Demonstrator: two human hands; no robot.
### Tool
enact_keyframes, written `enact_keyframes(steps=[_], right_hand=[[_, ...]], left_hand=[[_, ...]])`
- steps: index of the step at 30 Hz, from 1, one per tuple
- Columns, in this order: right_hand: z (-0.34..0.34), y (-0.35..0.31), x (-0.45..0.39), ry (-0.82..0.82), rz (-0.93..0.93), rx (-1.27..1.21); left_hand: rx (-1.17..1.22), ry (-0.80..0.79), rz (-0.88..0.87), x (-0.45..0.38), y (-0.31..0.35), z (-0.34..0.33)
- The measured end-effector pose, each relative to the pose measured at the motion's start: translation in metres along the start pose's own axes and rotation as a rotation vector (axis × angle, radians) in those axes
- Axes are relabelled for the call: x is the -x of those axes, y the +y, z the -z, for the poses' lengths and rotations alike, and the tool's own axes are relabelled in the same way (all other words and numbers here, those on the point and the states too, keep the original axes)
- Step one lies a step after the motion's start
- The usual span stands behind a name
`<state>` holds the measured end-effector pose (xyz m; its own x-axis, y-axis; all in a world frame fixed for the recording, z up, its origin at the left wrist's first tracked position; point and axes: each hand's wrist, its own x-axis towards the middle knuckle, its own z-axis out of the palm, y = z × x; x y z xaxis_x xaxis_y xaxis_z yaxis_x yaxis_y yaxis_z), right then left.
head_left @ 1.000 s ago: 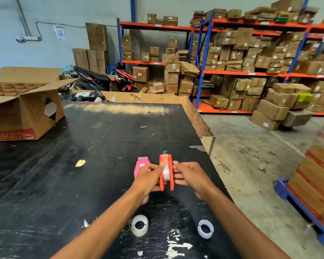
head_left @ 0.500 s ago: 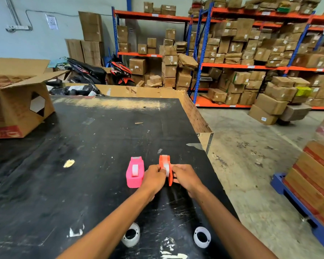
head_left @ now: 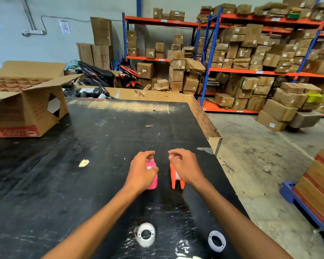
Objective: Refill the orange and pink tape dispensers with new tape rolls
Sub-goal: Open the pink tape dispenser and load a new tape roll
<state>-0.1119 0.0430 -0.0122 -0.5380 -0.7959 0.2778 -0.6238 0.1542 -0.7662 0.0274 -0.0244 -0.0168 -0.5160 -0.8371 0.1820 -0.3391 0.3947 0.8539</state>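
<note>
The pink tape dispenser and the orange tape dispenser stand side by side on the black table, a small gap between them. My left hand lies over the pink one, its thumb across the side and its fingers curled at the top. My right hand covers the orange one, fingertips pinched at its front end; a white tape roll shows inside it. Two white tape rings lie flat near the table's front edge, between my forearms.
An open cardboard box sits at the table's left. A cardboard wall lines the far and right table edges. Beyond are parked motorbikes, shelving racks full of boxes, and a blue pallet at right.
My left hand left the orange dispenser and moved onto the pink one. The orange dispenser, held up in both hands before, now stands on the table under my right hand.
</note>
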Motion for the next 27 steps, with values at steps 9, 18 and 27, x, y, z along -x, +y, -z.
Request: enact_keyframes(steps=[9,18,27], right_hand=[[-0.055,-0.038,-0.022,-0.515,-0.080,0.567],[-0.054,-0.039,0.005,-0.272,0.092,0.677],[0.001,-0.030,0.044,-0.068,0.122,0.306]], left_hand=[[-0.165,-0.344,-0.046,-0.001,-0.062,0.020],[-0.310,-0.255,-0.157,0.002,-0.070,0.019],[0.147,-0.054,-0.017,0.025,-0.037,0.022]])
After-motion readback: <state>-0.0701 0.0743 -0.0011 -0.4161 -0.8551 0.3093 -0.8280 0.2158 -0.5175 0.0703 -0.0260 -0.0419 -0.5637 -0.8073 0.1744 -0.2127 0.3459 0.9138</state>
